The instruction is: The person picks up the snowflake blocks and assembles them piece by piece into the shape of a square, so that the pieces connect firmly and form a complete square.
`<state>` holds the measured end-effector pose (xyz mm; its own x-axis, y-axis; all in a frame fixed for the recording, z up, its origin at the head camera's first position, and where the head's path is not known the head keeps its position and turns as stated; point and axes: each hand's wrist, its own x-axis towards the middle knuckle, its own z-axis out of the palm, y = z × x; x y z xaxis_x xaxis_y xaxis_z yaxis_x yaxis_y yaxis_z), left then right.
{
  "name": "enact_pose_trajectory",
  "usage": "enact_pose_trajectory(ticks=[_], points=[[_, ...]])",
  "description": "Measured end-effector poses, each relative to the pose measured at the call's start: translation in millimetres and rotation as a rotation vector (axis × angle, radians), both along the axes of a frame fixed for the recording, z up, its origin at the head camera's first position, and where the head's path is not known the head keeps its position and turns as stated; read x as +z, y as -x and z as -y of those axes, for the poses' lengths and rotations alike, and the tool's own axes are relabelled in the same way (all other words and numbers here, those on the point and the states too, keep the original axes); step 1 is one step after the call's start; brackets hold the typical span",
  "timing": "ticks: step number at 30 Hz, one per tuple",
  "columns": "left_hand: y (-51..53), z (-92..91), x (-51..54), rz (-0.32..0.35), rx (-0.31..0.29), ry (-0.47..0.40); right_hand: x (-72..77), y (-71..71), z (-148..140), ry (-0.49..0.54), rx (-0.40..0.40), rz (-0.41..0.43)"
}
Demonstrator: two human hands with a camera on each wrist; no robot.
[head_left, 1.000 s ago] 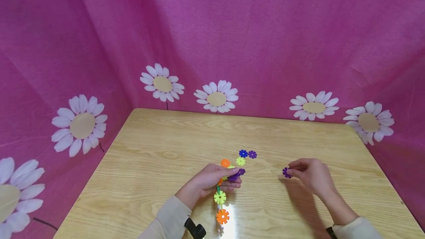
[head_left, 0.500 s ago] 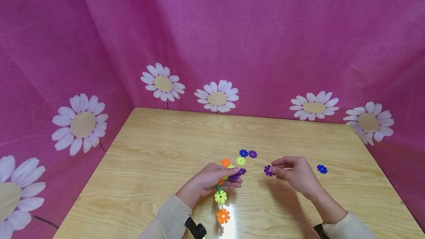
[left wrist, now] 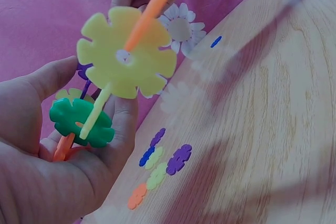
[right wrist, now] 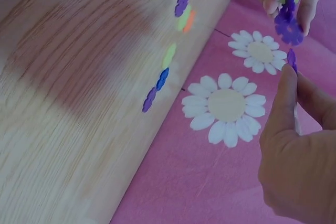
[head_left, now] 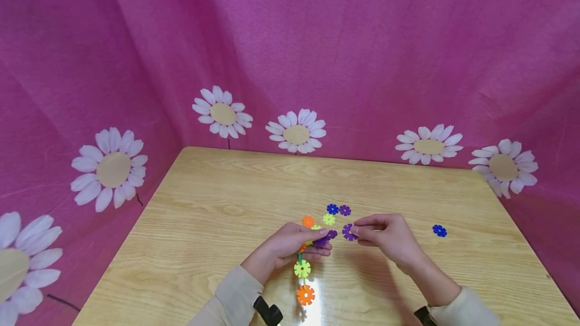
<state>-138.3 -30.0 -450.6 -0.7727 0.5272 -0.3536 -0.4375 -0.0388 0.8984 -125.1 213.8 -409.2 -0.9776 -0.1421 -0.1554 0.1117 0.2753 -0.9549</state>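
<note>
My left hand (head_left: 285, 245) holds a chain of interlocked, notched plastic discs between thumb and fingers. From it hang a yellow disc (head_left: 302, 268) and, lowest, an orange disc (head_left: 305, 295). The left wrist view shows a green disc (left wrist: 79, 121) by the palm, joined to the yellow one. At the chain's other end, a purple disc (right wrist: 289, 29) sticks out past the left fingertips. My right hand (head_left: 396, 240) pinches a separate purple disc (head_left: 348, 232) by its edge. That disc is close to the chain's purple end, with a small gap in the right wrist view.
Several loose discs lie on the wooden table (head_left: 217, 200) beyond the left hand, among them a blue one (head_left: 333, 209), a purple one (head_left: 345, 210), a yellow one (head_left: 329, 219) and an orange one (head_left: 308, 222). Another blue disc (head_left: 439, 230) lies off to the right. Pink flowered cloth (head_left: 344, 64) surrounds the table.
My right hand has moved left with its purple disc, toward the left hand, uncovering the blue disc on the right. The left hand and the chain have hardly moved.
</note>
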Motion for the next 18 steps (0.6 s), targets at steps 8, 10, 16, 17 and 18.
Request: enact_pose_trajectory(ticks=[8, 10, 16, 17, 18], points=[[0.0, 0.5, 0.2, 0.008, -0.011, -0.009, 2.8, -0.7, 9, 0.023, -0.003, 0.024], [-0.1, 0.4, 0.2, 0.008, -0.010, -0.009, 2.9, -0.3, 10, 0.029, -0.002, 0.030], [-0.2, 0.2, 1.1, 0.012, -0.003, -0.001, 4.6, 0.4, 12, 0.026, 0.001, 0.042], [-0.3, -0.1, 1.5, 0.014, -0.002, -0.001, 4.8, 0.5, 13, 0.026, 0.003, 0.043], [-0.4, -0.3, 2.0, 0.013, 0.000, -0.001, 4.9, 0.6, 13, 0.028, 0.006, 0.044]])
